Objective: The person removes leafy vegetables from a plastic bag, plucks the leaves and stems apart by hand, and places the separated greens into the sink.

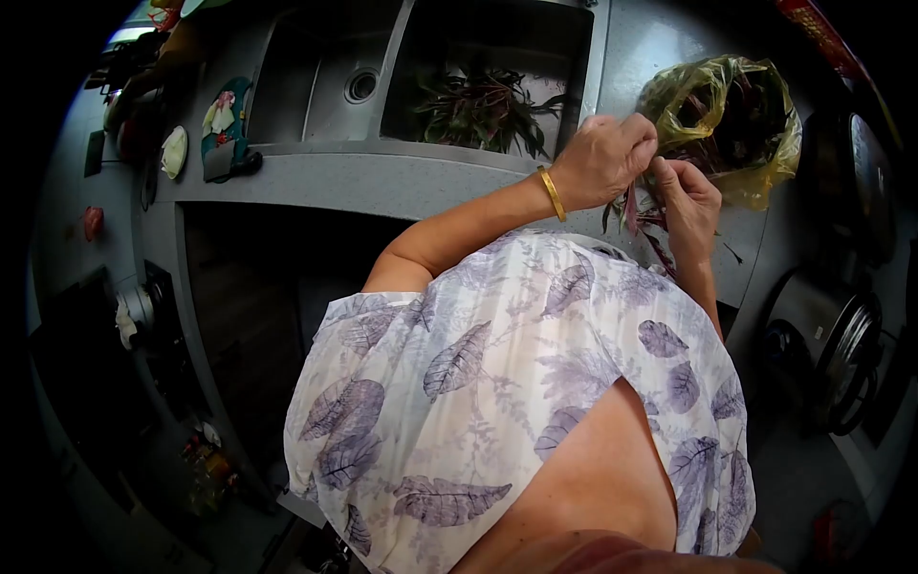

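1. Purple-green leafy stems hang below my fingertips, between my hands and over the desk.
2. My left hand and right hand are both closed, pinching the stems.
3. Just beyond my right hand sits an open yellow plastic bag.
4. Left of my left hand, more leafy greens lie in the sink.
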Demonstrator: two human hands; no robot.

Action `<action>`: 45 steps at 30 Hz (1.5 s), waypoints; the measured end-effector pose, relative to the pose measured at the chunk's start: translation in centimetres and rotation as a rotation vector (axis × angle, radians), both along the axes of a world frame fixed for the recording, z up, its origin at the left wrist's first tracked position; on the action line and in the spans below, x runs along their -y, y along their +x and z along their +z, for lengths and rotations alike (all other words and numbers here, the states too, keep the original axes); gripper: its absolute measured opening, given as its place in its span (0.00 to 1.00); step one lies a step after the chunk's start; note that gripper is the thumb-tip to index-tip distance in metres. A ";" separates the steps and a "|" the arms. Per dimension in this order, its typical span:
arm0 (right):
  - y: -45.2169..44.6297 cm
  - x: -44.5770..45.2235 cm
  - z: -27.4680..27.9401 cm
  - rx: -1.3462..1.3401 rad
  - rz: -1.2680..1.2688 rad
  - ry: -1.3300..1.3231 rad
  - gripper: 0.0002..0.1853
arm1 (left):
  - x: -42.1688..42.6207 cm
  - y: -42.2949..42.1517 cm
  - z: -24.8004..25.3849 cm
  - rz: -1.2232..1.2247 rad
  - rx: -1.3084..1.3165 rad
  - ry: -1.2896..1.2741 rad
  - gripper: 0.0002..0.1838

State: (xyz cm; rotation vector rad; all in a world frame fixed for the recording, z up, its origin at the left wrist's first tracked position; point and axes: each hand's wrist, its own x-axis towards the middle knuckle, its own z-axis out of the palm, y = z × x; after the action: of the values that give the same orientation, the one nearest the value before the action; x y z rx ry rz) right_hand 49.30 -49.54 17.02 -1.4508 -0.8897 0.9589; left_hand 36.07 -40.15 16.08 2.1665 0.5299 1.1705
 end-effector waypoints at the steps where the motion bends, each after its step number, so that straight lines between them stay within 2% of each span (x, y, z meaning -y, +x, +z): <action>1: -0.2 0.0 0.1 0.009 0.001 -0.006 0.10 | 0.6 -0.1 -0.1 -0.021 -0.061 -0.144 0.09; 3: 0.0 0.0 0.6 -0.072 0.043 -0.030 0.11 | 1.0 -0.4 0.1 -0.023 -0.174 -0.352 0.09; 4: 0.2 0.2 0.7 -0.114 0.055 -0.044 0.12 | 0.2 -0.4 -0.5 0.047 -0.115 -0.161 0.09; 5: 0.9 0.6 0.5 -0.052 0.056 -0.078 0.14 | -0.5 -0.9 -0.8 0.097 -0.160 -0.240 0.08; 6: 1.5 1.1 0.2 0.050 0.045 -0.110 0.14 | -1.6 -1.6 0.0 0.157 -0.152 -0.194 0.08; 7: 2.2 1.9 0.0 0.157 0.029 -0.153 0.14 | -3.7 -2.1 -0.7 0.220 -0.066 0.027 0.09; 8: 3.3 3.0 -0.4 0.266 0.007 -0.206 0.14 | -4.4 -3.3 0.7 0.275 -0.164 -0.116 0.10; 11: 6.9 6.5 -2.3 0.663 0.101 -0.349 0.16 | -9.4 -7.0 -0.9 0.410 -0.330 0.076 0.12; 12: 7.3 7.4 -2.4 0.792 0.152 -0.395 0.17 | -11.1 -8.4 -1.5 0.419 -0.496 0.205 0.13; 13: 7.3 8.3 -2.8 0.861 0.158 -0.420 0.18 | -11.2 -9.2 -1.8 0.576 -0.669 0.364 0.16; 14: 7.1 8.9 -3.1 0.924 0.173 -0.440 0.19 | -11.4 -9.6 -1.9 0.639 -0.635 0.307 0.17; 15: 6.9 8.8 -2.7 0.947 0.282 -0.604 0.19 | -11.1 -9.4 -1.8 0.609 -0.577 0.291 0.16; 16: 6.7 9.0 -3.1 0.985 0.283 -0.590 0.19 | -11.1 -9.5 -1.5 0.587 -0.525 0.276 0.16; 19: 5.6 8.6 -4.0 1.114 0.309 -0.541 0.18 | -8.9 -7.5 -1.3 0.387 -0.406 -0.044 0.14; 22: 3.9 7.2 -3.7 1.213 0.195 -0.339 0.18 | -5.3 -5.2 -3.3 0.170 -0.400 -0.251 0.13; 23: 3.3 6.7 -3.5 1.221 0.255 -0.417 0.18 | -4.0 -4.8 -3.9 0.048 -0.426 -0.421 0.13; 24: 3.1 6.3 -3.6 1.235 0.384 -0.513 0.20 | -3.2 -4.3 -4.8 0.003 -0.532 -0.324 0.13; 26: 2.8 5.8 -4.6 1.240 0.488 -0.540 0.18 | -1.4 -3.3 -4.7 -0.090 -0.705 -0.464 0.14; 29: 3.4 6.1 -7.0 1.238 0.431 -0.451 0.14 | -0.5 -3.5 -6.5 -0.095 -0.717 -0.502 0.15; 31: 3.3 5.8 -4.7 0.981 0.290 -0.449 0.10 | -0.4 -3.8 -6.1 -0.098 -0.780 -0.570 0.15; 32: 3.2 5.6 -3.9 0.850 0.215 -0.449 0.09 | -0.5 -4.0 -6.1 -0.118 -0.723 -0.615 0.14; 33: 3.5 5.5 -4.0 0.734 0.181 -0.324 0.08 | -0.5 -4.2 -6.2 -0.139 -0.665 -0.658 0.13; 36: 3.1 4.8 -3.3 0.340 0.080 -0.277 0.07 | 0.0 -4.0 -5.5 -0.219 -0.422 -0.834 0.11; 37: 2.4 4.2 -2.0 0.308 0.077 -0.296 0.08 | 0.2 -3.6 -5.0 -0.258 -0.325 -0.898 0.10; 44: 1.3 2.1 -1.8 0.040 0.066 -0.151 0.08 | 0.4 -2.3 -1.3 -0.167 -0.189 -1.009 0.12; 45: 1.1 1.9 -1.4 0.108 0.091 -0.142 0.09 | 0.3 -2.4 -0.9 -0.154 -0.175 -1.022 0.12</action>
State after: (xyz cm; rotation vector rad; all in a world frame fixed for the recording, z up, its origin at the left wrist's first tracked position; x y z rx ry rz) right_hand 50.38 -51.48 15.62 -1.6057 -0.9902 1.0367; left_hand 33.69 -40.41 15.13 1.3718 0.7958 0.4364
